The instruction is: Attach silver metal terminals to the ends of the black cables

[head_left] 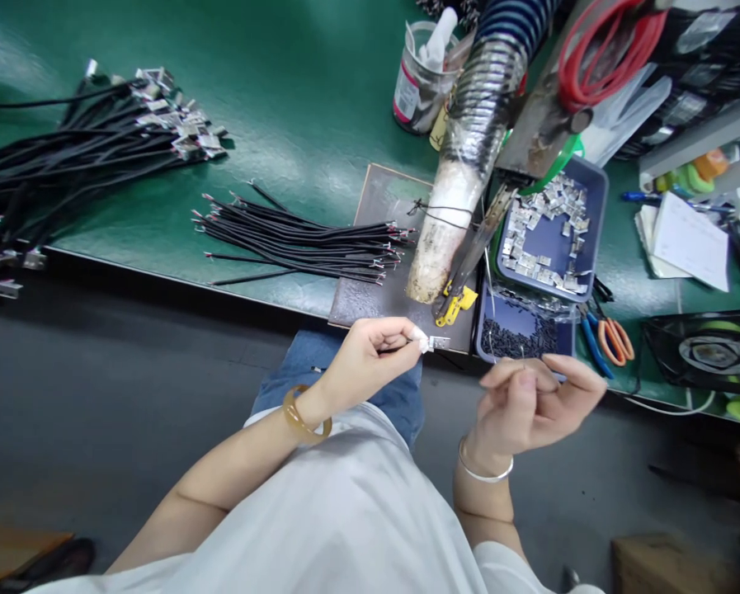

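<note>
My left hand (379,359) pinches a small silvery metal connector (439,342) at the front edge of the brown board (360,301). To the right, my right hand (534,404) has its thumb and index finger pressed together on a thin wire (522,353), in front of the blue tray of small black pieces (571,334). Beyond my left hand lies a bundle of short black cables (295,239) with stripped ends. A yellow clip-like part (456,305) sits under a metal arm, beside the taped white end of a flexible duct (447,214).
Cables with metal connectors (184,124) are piled at the left. A blue bin of metal shells (598,206), orange-handled pliers (615,342), papers (691,239) and a fan (716,353) stand right. A plastic cup (416,91) is behind the duct.
</note>
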